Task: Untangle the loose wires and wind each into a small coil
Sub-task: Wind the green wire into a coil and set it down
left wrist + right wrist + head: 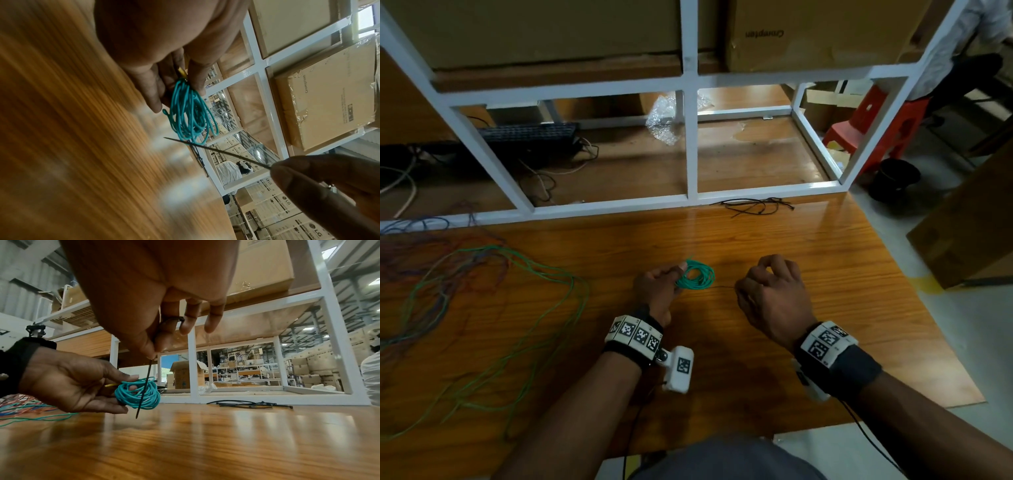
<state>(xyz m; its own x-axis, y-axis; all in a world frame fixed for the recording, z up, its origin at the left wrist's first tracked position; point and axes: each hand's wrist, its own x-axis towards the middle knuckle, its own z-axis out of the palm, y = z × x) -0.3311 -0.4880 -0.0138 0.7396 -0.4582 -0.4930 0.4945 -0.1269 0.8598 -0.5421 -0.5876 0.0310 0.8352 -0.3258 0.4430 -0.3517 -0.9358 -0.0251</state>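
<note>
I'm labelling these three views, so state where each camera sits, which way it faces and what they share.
Head: on the head, facing down at the table; both forearms, left hand holding the teal coil.
Left wrist: along the left palm toward the coil and shelving frame.
Right wrist: low along the right hand pinching a black cable tie.
All three share the coil.

"Crompton" is printed on a cardboard box [329, 104] on the rack beyond the fingertips, and shows upside down in the head view [764, 33]. "LG" and "WASHING MACHINE" mark stacked cartons [273, 209] far past the fingers.
</note>
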